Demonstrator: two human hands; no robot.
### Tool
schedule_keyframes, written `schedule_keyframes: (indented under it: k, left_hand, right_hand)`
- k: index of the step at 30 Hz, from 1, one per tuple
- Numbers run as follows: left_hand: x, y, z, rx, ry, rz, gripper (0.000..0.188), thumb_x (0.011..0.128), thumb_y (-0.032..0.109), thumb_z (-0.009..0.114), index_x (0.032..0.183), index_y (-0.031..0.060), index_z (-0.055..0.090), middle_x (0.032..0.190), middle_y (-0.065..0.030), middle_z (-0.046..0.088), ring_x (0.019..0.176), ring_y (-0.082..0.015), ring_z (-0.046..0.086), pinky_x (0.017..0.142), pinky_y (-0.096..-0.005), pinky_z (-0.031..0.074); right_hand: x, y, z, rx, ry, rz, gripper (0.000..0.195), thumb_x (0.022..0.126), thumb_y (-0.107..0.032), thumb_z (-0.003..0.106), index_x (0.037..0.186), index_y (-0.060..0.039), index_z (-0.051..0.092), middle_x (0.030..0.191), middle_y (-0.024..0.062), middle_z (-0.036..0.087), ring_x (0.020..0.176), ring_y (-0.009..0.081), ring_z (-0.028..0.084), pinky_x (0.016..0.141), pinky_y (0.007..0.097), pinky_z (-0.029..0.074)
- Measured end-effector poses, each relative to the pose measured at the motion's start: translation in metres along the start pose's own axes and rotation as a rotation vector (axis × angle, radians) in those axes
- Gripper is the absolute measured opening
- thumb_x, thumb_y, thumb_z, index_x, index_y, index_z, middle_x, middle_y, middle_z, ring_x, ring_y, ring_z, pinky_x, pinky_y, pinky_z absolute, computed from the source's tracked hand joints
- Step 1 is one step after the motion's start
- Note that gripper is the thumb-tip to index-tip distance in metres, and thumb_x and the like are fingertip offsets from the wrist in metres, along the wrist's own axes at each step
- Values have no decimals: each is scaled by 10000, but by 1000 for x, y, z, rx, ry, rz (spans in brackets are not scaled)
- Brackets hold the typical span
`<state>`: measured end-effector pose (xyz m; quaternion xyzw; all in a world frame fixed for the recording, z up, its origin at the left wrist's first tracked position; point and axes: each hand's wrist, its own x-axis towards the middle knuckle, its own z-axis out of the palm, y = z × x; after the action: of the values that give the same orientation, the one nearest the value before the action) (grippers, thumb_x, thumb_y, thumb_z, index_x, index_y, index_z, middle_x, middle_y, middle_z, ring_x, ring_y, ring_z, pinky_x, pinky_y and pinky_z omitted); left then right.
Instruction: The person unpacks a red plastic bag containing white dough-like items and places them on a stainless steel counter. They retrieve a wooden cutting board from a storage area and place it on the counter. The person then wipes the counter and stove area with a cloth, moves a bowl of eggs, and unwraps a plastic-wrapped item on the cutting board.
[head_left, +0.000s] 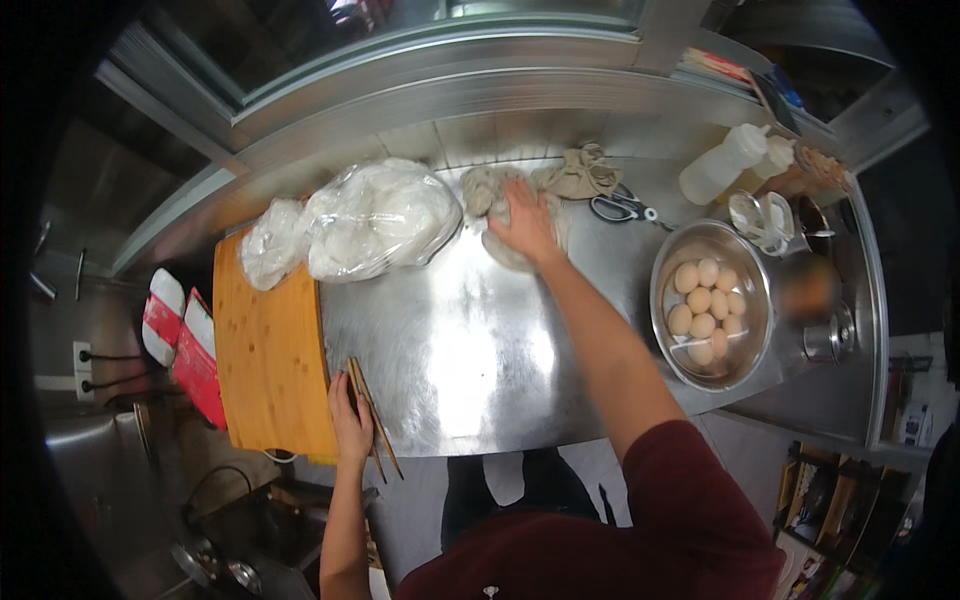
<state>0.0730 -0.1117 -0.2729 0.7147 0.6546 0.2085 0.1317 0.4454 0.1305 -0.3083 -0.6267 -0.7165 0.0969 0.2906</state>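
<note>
My right hand (526, 223) lies with spread fingers on a crumpled grey-beige cloth (491, 191) near the back of the steel counter (435, 352). A second bunched cloth (585, 174) sits just to its right, beside scissors (619, 208) with black and white handles. At the front left, my left hand (349, 420) rests by the edge of a wooden cutting board (270, 345); a pair of wooden chopsticks (375, 416) lies against it, and whether the fingers grip them cannot be told. Clear plastic bags with white contents (382, 221) stand at the back left, partly over the board.
A steel bowl (660, 330) with several eggs (702, 325) stands at the right. Behind it are squeeze bottles (724, 163), a clear container (761, 221) and a lidded metal pot (823, 339). Red and white packages (199, 360) lie left of the board.
</note>
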Motion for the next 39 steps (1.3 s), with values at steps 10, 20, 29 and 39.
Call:
schedule_keyframes:
  k: [10, 20, 29, 39]
  left_hand:
    - [-14, 41, 7, 140, 103, -104, 380, 787, -1, 520, 1166, 3, 496, 1087, -177, 484, 971, -338, 469, 825, -393, 398]
    - [-51, 19, -5, 83, 192, -204, 419, 753, -53, 495, 1165, 16, 514, 1059, -178, 498, 952, -333, 491, 830, -378, 406]
    - [-64, 15, -11, 14, 175, -172, 391, 751, -59, 495, 1136, -6, 533, 1039, -187, 508, 952, -333, 488, 833, -354, 401]
    - [-63, 21, -7, -10, 190, -176, 367, 755, -43, 490, 1118, -16, 533, 1046, -185, 504, 967, -340, 473, 855, -382, 384]
  right_hand:
    - [3, -9, 4, 19, -48, -57, 689, 729, -343, 588, 1288, -18, 350, 1332, 170, 359, 1281, 274, 271, 1048, 469, 175]
    - [-150, -135, 0, 70, -437, -360, 740, 718, -326, 619, 1317, -22, 307, 1394, 120, 274, 1315, 253, 200, 1051, 486, 145]
    - [-91, -215, 90, 220, -510, -557, 694, 751, -346, 592, 1303, -16, 333, 1374, 120, 319, 1306, 236, 231, 1061, 446, 150]
    - [-114, -197, 64, 330, -596, -594, 722, 729, -318, 616, 1329, -56, 310, 1355, 142, 339, 1303, 238, 240, 1074, 416, 128]
